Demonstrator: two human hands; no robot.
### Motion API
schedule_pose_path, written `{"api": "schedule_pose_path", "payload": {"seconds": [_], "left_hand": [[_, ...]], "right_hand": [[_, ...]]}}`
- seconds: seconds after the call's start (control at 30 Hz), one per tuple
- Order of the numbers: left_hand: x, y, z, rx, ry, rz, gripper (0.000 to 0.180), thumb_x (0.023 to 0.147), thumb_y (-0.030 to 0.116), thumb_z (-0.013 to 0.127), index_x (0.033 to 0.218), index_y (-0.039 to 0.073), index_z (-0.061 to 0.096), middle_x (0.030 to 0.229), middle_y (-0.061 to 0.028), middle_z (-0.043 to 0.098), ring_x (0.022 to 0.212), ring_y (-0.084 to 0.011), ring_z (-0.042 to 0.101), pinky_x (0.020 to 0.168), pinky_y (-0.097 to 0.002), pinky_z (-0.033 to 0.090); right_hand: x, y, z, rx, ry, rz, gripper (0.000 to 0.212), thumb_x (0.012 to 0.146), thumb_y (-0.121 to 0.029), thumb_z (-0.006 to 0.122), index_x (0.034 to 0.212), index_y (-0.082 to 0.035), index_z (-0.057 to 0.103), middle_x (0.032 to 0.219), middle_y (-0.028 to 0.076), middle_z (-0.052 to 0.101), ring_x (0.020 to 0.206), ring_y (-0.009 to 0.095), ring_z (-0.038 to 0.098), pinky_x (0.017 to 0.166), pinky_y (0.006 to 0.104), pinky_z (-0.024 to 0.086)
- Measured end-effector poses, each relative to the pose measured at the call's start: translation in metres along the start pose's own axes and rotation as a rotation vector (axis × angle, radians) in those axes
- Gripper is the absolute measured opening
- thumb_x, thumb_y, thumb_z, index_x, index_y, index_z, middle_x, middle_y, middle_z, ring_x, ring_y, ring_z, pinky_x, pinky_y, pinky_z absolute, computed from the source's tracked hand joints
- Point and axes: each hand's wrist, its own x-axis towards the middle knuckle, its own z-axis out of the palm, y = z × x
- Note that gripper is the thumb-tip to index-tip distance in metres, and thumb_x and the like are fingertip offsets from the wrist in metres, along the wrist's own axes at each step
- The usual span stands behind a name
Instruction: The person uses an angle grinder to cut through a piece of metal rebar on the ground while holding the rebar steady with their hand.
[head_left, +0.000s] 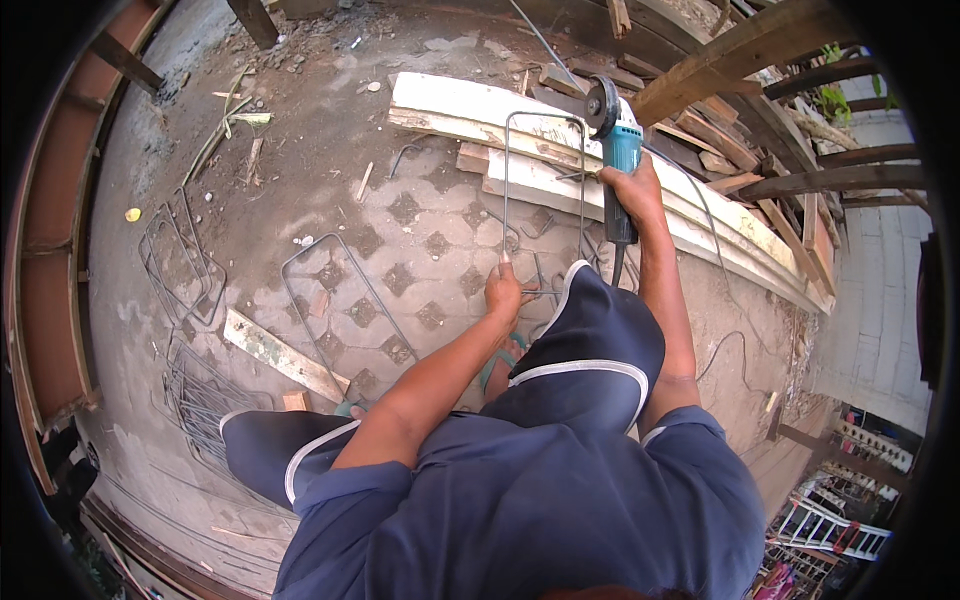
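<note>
My right hand (640,190) is closed around the teal and black body of an angle grinder (622,148), its disc end pointing away from me. The grinder's disc lies close to the far right corner of a bent steel rod frame (507,180); I cannot tell if they touch. Lower down, my left hand (504,290) grips the near end of that frame's left side. The frame stands out over the white boards (450,97). Its near end is partly hidden by my hand and my knee.
Another bent rod (370,273) lies on the paving at left, near a paint-stained plank (280,350). Further left are several rod frames (180,262) and a stack of them (200,400). Scrap timber (720,140) is heaped at right. A cord (707,215) runs across the boards.
</note>
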Motion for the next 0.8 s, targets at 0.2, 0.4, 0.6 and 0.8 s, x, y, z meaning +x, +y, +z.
{"api": "schedule_pose_path", "payload": {"seconds": [0.2,0.4,0.6,0.8], "left_hand": [[-0.003,0.006,-0.008,0.052,0.005,0.049,0.066,0.109,0.049,0.041,0.142,-0.008,0.042,0.102,-0.0219,0.068,0.073,-0.0309,0.076,0.061,-0.0373,0.063],[-0.001,0.035,-0.052,0.006,0.051,0.277,0.044,0.108,0.046,0.050,0.098,0.004,0.050,0.067,-0.0062,0.052,0.050,-0.0203,0.057,0.051,-0.0370,0.056],[-0.033,0.120,-0.089,0.054,-0.043,0.514,0.041,0.109,0.038,0.053,0.080,0.009,0.048,0.058,0.0027,0.039,0.047,-0.0085,0.036,0.043,-0.0297,0.036],[-0.077,0.182,-0.081,0.562,-0.043,1.195,0.043,0.108,0.027,0.058,0.072,0.005,0.046,0.055,-0.0036,0.042,0.051,-0.0098,0.037,0.047,-0.0316,0.032]], "right_hand": [[0.017,0.024,0.022,-0.071,-0.024,0.013,0.076,0.068,-0.031,0.080,0.126,0.010,0.054,0.111,0.028,0.069,0.099,0.037,0.071,0.089,0.0416,0.055],[0.009,0.038,0.026,0.114,-0.043,-0.015,0.067,0.067,-0.029,0.081,0.119,0.008,0.059,0.103,0.022,0.070,0.090,0.031,0.070,0.083,0.0389,0.055],[-0.009,0.020,-0.036,0.484,0.157,0.018,0.049,0.075,-0.022,0.080,0.111,0.004,0.060,0.087,0.009,0.066,0.071,0.016,0.062,0.065,0.0316,0.051],[-0.031,0.006,-0.086,0.742,0.388,-0.029,0.056,0.077,-0.023,0.081,0.118,0.007,0.058,0.094,0.011,0.068,0.073,0.015,0.065,0.065,0.0299,0.053]]}}
